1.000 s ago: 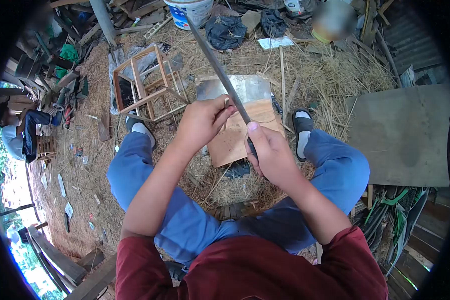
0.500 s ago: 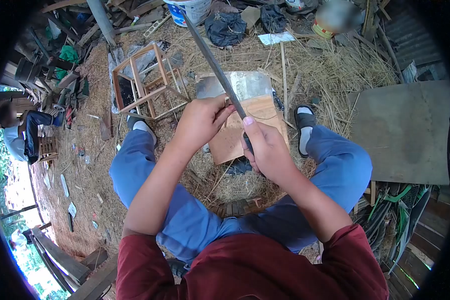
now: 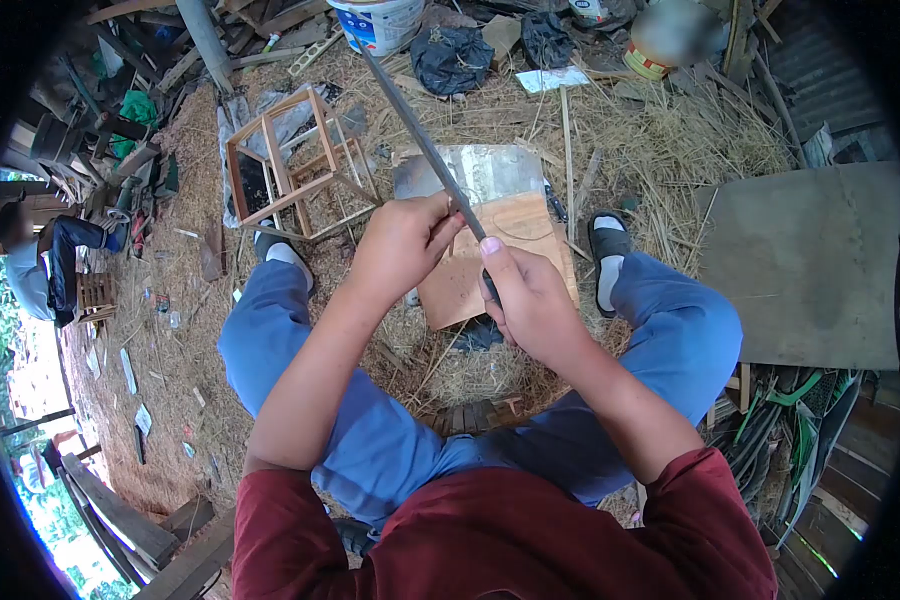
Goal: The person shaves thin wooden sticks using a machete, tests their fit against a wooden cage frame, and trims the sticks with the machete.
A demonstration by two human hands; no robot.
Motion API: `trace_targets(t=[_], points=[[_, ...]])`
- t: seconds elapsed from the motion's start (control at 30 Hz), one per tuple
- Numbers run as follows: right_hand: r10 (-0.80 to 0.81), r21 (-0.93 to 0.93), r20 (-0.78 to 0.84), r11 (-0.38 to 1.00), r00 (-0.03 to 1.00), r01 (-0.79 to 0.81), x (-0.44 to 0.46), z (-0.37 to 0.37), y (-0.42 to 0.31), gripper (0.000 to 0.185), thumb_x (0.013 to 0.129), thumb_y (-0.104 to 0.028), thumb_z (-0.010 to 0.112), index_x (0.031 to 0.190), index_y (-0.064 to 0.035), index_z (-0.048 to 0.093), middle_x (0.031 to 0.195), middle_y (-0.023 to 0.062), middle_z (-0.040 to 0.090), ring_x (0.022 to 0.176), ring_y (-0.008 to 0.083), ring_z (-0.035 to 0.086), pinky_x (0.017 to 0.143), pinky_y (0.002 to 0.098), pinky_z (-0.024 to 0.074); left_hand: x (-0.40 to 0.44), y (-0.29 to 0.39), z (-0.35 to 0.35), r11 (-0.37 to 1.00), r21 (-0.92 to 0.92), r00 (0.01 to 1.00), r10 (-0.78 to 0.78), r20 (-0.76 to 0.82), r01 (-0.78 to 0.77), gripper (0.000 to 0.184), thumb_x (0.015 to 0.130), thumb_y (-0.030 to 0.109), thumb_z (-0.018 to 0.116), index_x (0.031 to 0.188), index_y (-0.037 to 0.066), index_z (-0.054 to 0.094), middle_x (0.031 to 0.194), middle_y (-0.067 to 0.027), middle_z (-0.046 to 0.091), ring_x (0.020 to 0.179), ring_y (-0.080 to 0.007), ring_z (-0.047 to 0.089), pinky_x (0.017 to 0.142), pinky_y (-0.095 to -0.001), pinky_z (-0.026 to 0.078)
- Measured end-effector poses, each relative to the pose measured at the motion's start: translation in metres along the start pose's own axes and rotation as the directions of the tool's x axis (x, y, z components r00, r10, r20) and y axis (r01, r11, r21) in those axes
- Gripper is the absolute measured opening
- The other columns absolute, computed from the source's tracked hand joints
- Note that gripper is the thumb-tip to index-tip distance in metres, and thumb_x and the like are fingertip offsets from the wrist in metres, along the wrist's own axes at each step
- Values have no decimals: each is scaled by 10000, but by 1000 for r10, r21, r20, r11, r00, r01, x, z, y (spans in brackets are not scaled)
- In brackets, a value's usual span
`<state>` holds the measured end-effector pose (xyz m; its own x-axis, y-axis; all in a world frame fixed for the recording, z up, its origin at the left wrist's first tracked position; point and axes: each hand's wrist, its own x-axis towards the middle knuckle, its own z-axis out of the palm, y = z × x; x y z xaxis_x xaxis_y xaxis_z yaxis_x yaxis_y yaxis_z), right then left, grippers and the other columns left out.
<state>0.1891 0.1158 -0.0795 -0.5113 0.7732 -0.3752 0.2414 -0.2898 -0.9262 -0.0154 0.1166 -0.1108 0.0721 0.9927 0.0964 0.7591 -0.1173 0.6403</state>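
A long dark blade (image 3: pixel 410 118) slants up and to the left from my right hand (image 3: pixel 525 295). My right fingers wrap round its black handle, with the thumb stretched along the near end of the blade. Close to the blade's left side is my left hand (image 3: pixel 402 240), thumb and fingertips pinched on a small, thin piece that I cannot make out. Beneath both hands a light wooden board (image 3: pixel 520 235) lies on the ground between my feet, beside a grey metal sheet (image 3: pixel 480 170).
A small wooden frame (image 3: pixel 285 170) stands at the upper left. A large grey board (image 3: pixel 805 270) lies at the right. At the top are a white bucket (image 3: pixel 380 25) and black bags (image 3: pixel 453 58). Another person (image 3: pixel 32 265) sits at the far left. Straw and shavings cover the ground.
My right hand has shifted slightly to the left, and the blade with it. Its tip has swung a little left. My left hand has barely moved.
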Motion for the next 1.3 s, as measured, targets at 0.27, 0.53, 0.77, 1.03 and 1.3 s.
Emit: trace_targets(t=[0.27,0.53,0.77,1.03,1.3], points=[[-1,15,3,1000,1000,1,0,1,0,572,1094,-451,460,827,31,613,629,17,485,616,97,438,575,323,386,-1,-2,0,1000,18,1000,14,-5,-14,137,939,112,679,1066,62,695,831,-95,737,652,-233,687,635,-352,532],[-76,-40,-50,996,996,75,1,5,9,551,1073,-459,500,853,26,637,599,74,505,579,149,471,572,359,406,-1,5,-2,999,-33,1000,-22,-11,21,140,928,107,685,1059,57,691,858,-114,736,731,-286,713,683,-373,546],[-200,-287,-155,946,967,150,-4,6,5,571,1032,-506,547,841,24,642,580,165,533,525,269,530,542,410,416,-1,5,-2,996,-74,998,-59,-6,58,112,938,118,685,1010,32,690,852,-149,712,797,-328,723,725,-387,553],[-71,-35,-37,997,997,69,1,2,10,583,1070,-470,499,852,53,639,612,131,542,568,173,497,556,369,411,-2,11,-8,993,-83,996,-81,46,84,138,944,149,695,1033,44,702,866,-144,713,813,-260,728,742,-355,551],[-115,-105,-54,988,992,109,-8,4,7,547,1055,-464,530,995,47,716,616,110,592,563,170,562,546,345,433,-5,0,-30,643,-765,992,66,103,37,285,966,104,545,1208,-10,640,1231,-125,671,1187,-225,620,1074,-376,445]])
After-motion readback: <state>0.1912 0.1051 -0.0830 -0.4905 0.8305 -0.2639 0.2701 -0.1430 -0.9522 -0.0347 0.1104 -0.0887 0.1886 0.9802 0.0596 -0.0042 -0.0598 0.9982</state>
